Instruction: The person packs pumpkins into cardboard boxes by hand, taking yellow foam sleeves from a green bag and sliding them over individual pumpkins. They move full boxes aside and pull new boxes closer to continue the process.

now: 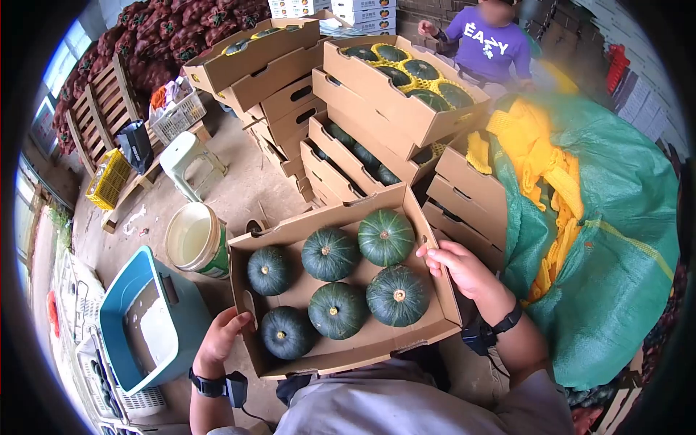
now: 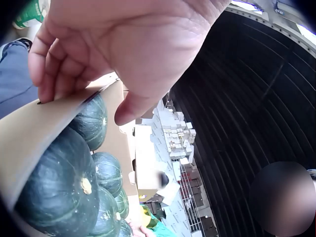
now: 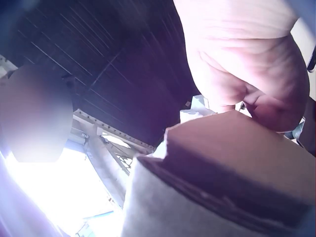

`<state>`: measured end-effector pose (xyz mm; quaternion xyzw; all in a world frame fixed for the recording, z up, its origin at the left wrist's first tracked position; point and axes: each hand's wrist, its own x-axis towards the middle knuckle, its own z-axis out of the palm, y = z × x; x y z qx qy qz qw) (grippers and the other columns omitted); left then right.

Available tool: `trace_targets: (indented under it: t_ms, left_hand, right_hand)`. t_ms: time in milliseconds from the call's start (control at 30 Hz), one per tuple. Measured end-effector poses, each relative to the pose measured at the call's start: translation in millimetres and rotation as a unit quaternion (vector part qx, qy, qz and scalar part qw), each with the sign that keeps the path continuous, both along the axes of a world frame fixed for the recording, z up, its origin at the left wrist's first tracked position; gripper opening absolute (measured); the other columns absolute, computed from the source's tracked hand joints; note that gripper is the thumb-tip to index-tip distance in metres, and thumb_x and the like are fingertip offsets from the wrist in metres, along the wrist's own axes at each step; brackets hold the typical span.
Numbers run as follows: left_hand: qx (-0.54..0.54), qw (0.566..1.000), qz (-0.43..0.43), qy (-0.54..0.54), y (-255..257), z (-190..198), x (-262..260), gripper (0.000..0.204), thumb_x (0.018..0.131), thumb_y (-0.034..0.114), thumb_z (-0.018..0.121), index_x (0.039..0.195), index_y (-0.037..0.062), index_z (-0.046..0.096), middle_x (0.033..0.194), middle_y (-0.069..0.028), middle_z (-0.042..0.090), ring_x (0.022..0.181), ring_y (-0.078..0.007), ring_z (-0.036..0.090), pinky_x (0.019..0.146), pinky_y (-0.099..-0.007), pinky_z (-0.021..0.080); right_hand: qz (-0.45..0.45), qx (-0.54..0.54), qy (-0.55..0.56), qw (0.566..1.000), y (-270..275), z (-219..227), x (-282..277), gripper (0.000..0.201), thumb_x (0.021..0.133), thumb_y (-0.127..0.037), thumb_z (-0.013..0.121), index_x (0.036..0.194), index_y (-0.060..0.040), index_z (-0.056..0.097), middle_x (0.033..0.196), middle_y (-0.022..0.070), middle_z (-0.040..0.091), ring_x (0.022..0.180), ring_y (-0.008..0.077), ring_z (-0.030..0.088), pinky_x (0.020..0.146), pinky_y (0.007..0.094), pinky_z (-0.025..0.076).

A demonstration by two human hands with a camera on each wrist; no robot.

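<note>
A shallow cardboard box (image 1: 362, 357) with several dark green kabocha squashes (image 1: 399, 296) in two rows is held in front of the person's body, tilted a little. My left hand (image 1: 223, 335) grips its left end wall; in the left wrist view the fingers (image 2: 61, 69) curl at the outer side, by the hand hole, with the thumb over the rim. At the right end wall, my right hand (image 1: 464, 268) grips the upper edge. In the right wrist view that hand (image 3: 247, 69) curls over the cardboard edge, most fingertips hidden.
Stacked cardboard boxes (image 1: 377, 127) stand ahead, the top one holding squashes in yellow foam nets. A green sack (image 1: 616, 239) with yellow netting (image 1: 536, 145) is at right. A blue tub (image 1: 192, 312), a bucket (image 1: 192, 235) and a stool (image 1: 190, 163) stand left. Another person (image 1: 489, 43) is behind the stacks.
</note>
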<state>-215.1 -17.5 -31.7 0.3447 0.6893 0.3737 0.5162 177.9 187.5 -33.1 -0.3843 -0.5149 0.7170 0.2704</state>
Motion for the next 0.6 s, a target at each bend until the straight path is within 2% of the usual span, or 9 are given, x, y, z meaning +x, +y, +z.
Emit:
trace_targets:
  t_ms: [133,167,200,267,333,367,467,500,600]
  left_hand:
    - [-0.029,0.999,0.039,-0.003,-14,-57,6,0.022,0.090,0.025,0.054,0.086,0.0042,0.060,0.078,-0.0016,0.063,0.072,-0.0100,0.056,0.065,-0.0241,0.040]
    - [0.000,0.997,0.066,-0.042,-17,-71,6,0.021,0.090,0.023,0.054,0.086,0.0042,0.060,0.078,-0.0018,0.063,0.071,-0.0105,0.056,0.063,-0.0242,0.040]
    - [0.024,0.992,0.097,-0.081,-23,-77,6,0.020,0.090,0.022,0.053,0.085,0.0043,0.060,0.077,-0.0021,0.063,0.070,-0.0110,0.057,0.061,-0.0243,0.041]
    - [0.012,0.994,0.106,-0.039,-26,-77,5,0.022,0.093,0.024,0.049,0.089,0.0048,0.059,0.075,-0.0037,0.060,0.068,-0.0128,0.056,0.063,-0.0255,0.043]
    - [0.070,0.988,0.132,-0.046,-31,-104,-9,0.026,0.093,0.029,0.051,0.089,0.0045,0.058,0.075,-0.0039,0.060,0.068,-0.0136,0.057,0.064,-0.0257,0.044]
    - [0.086,0.988,0.123,-0.044,-36,-110,-11,0.024,0.096,0.026,0.049,0.096,0.0041,0.057,0.080,-0.0041,0.062,0.073,-0.0138,0.058,0.066,-0.0257,0.044]
    - [0.069,0.995,0.077,0.013,-28,-100,-13,0.023,0.098,0.025,0.049,0.098,0.0038,0.058,0.083,-0.0038,0.063,0.076,-0.0127,0.058,0.067,-0.0251,0.044]
    - [0.060,0.996,0.061,0.012,-23,-103,-16,0.023,0.098,0.025,0.049,0.105,0.0033,0.055,0.087,-0.0056,0.063,0.079,-0.0142,0.059,0.070,-0.0265,0.045]
    - [0.044,0.998,0.034,0.009,-17,-122,-30,0.030,0.098,0.024,0.049,0.118,0.0023,0.050,0.095,-0.0092,0.063,0.084,-0.0173,0.060,0.076,-0.0291,0.048]
  right_hand:
    - [0.028,0.041,-0.044,0.998,-3,-56,7,0.023,0.095,-0.022,0.050,0.105,-0.0023,0.059,0.076,-0.0006,0.052,0.070,0.0086,0.050,0.066,0.0254,0.045]
    - [0.066,0.123,-0.199,0.970,-6,-36,9,0.025,0.094,-0.024,0.052,0.107,-0.0028,0.058,0.081,0.0044,0.059,0.073,0.0126,0.058,0.068,0.0286,0.048]
    - [0.083,0.334,-0.324,0.881,-4,-34,16,0.026,0.092,-0.024,0.055,0.107,-0.0031,0.059,0.086,0.0094,0.064,0.079,0.0172,0.063,0.069,0.0308,0.050]
    - [0.003,0.398,-0.262,0.879,6,-18,33,0.024,0.091,-0.021,0.058,0.106,-0.0033,0.061,0.091,0.0106,0.066,0.082,0.0195,0.065,0.072,0.0307,0.051]
    - [-0.176,0.324,-0.139,0.919,24,12,55,0.024,0.088,-0.015,0.061,0.108,-0.0031,0.061,0.099,0.0107,0.063,0.087,0.0183,0.063,0.074,0.0298,0.051]
    - [-0.273,0.357,-0.149,0.881,35,29,70,0.023,0.086,-0.013,0.063,0.107,-0.0023,0.061,0.098,0.0111,0.063,0.089,0.0186,0.062,0.075,0.0304,0.050]
    - [-0.455,0.497,-0.358,0.647,79,59,133,0.038,0.078,-0.013,0.069,0.112,-0.0039,0.057,0.112,0.0154,0.058,0.105,0.0315,0.056,0.091,0.0390,0.044]
    - [-0.438,0.501,-0.431,0.610,96,60,154,0.055,0.075,-0.019,0.072,0.124,-0.0071,0.051,0.124,0.0183,0.051,0.117,0.0346,0.048,0.097,0.0422,0.040]
    - [-0.375,0.491,-0.490,0.615,144,65,163,0.075,0.071,-0.026,0.076,0.135,-0.0113,0.041,0.135,0.0223,0.040,0.125,0.0396,0.039,0.102,0.0432,0.036]
